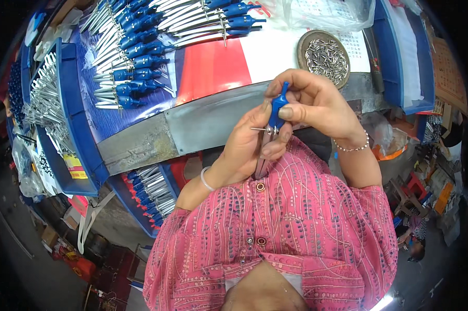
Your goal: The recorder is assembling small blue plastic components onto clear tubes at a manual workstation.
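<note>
One workbench (pixel 213 124) spans the upper view; its grey metal front edge curves toward the person, and a red and white surface shows between the stock on the left and the dish on the right. A stack of blue-handled tools (pixel 140 52) covers the bench's left part, set back from the front edge. A left blue bin (pixel 75 103) of metal parts bounds that side; a right blue bin (pixel 392 52) with a white lining bounds the other. A lower blue bin (pixel 169 181) with blue, red and silver pieces sits below the front edge. The right hand (pixel 314 101) is narrow, thumb and fingers pinching the blue end of a tool. The left hand (pixel 249 137) is closed around the same piece lower down. A round dish (pixel 301 54) of small metal pieces stands just beyond the right hand. The held blue tool (pixel 279 106) is upright in view between both hands, at the front edge, its grey arms pointing toward the shirt (pixel 296 217). A thin metal pin (pixel 257 129) projects leftward from its joint
</note>
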A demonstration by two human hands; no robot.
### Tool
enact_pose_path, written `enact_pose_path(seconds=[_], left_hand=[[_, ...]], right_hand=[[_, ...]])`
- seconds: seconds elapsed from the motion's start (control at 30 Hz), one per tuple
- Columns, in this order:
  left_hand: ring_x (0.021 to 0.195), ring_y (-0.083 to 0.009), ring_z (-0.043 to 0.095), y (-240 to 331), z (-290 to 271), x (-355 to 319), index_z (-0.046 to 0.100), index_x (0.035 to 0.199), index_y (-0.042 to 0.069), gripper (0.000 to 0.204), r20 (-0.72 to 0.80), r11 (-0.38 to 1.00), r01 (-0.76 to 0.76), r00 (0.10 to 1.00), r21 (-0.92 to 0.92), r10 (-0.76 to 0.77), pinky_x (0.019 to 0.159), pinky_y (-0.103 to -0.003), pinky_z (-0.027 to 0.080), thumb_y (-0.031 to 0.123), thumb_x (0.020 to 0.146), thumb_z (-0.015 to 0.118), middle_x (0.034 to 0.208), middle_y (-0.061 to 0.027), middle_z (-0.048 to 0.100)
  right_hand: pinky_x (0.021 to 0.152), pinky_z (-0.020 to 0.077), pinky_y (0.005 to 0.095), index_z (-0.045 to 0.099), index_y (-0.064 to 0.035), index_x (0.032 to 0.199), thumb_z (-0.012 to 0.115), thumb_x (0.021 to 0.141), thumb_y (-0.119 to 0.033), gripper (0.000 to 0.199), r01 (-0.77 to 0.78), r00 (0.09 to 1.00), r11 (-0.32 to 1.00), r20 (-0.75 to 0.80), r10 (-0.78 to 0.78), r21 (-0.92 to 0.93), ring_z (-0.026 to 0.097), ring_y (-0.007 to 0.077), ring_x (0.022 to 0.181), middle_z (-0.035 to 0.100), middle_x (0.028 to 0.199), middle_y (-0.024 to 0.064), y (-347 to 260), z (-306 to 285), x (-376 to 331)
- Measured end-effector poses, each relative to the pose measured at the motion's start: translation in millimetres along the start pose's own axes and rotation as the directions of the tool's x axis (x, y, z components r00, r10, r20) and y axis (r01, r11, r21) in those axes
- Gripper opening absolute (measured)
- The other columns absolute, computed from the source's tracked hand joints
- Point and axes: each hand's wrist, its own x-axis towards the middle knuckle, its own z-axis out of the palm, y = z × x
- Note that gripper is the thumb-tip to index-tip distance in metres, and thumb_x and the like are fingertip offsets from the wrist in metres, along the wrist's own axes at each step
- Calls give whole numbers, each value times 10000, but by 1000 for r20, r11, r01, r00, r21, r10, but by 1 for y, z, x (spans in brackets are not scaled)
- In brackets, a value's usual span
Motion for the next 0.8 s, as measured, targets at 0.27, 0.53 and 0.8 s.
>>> enact_pose_path(seconds=[0.27,0.53,0.8], left_hand=[[437,-95,476,10,14,2,509,973,-6,426,-39,998,14,999,54,-12,398,-192,377,399,904,395,748,-103,588],[496,-113,529,9,15,-1,528,866,-21,204,-111,780,-199,940,594,324,433,-206,421,178,888,487,714,-101,593],[473,-102,514,3,19,-9,524,846,-23,163,27,671,-313,916,672,401,424,-198,411,129,883,480,696,-88,582]], right_hand=[[394,372,142,550,11,888,488,891,-191,211,133,981,991,-144,-129,19,488,38,468,523,640,9,12,3,4],[512,392,158,545,25,819,498,875,-120,162,263,938,910,-134,-318,-321,479,56,566,528,749,36,15,5,6],[613,397,197,549,29,796,523,837,-68,108,431,880,780,22,-474,-454,482,88,697,520,808,67,11,10,1]])
